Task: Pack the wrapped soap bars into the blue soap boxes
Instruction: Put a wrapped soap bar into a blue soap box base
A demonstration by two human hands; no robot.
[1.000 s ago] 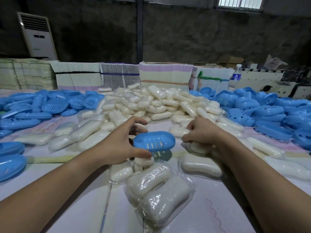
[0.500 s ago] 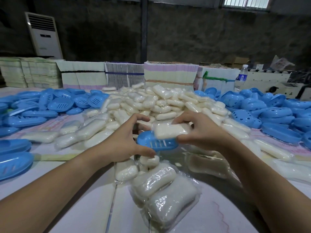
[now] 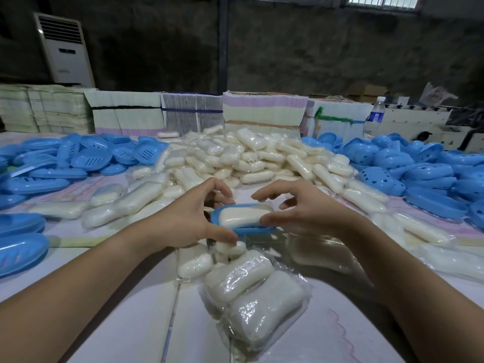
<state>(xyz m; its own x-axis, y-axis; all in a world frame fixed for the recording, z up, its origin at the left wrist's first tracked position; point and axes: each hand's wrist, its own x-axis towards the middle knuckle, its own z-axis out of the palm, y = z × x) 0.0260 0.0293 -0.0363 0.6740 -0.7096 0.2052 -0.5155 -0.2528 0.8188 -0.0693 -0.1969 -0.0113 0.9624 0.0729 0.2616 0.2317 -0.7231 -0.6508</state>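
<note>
Hundreds of items crowd the counter (image 3: 117, 323), a pale surface running from the near edge to the row of stacked paper bundles (image 3: 264, 111) at its far side. Behind those bundles stands a white air-conditioning unit (image 3: 64, 48) against a dark wall. At the counter's centre rises the heap of wrapped soap bars (image 3: 251, 158), flanked by a spread of blue soap boxes (image 3: 86, 158) on the left and a second blue pile (image 3: 429, 169) on the right, with a water bottle (image 3: 375, 117) standing behind the latter. Nearer the camera lie two wrapped bars (image 3: 251, 302) in crinkled clear film, touching each other, and a smaller bar (image 3: 195, 265) just beside them to the left. Above these, held off the counter between both hands, is one blue box half (image 3: 245, 229), open side up, with a wrapped soap bar (image 3: 242, 216) lying inside it. The left hand (image 3: 183, 221) grips the box's left end, thumb curled under the near rim and fingers arched over the far rim. The right hand (image 3: 301, 210) is at the box's right end, its thumb touching the soap's right end and its fingers curved above, spread apart and not closed around anything.
</note>
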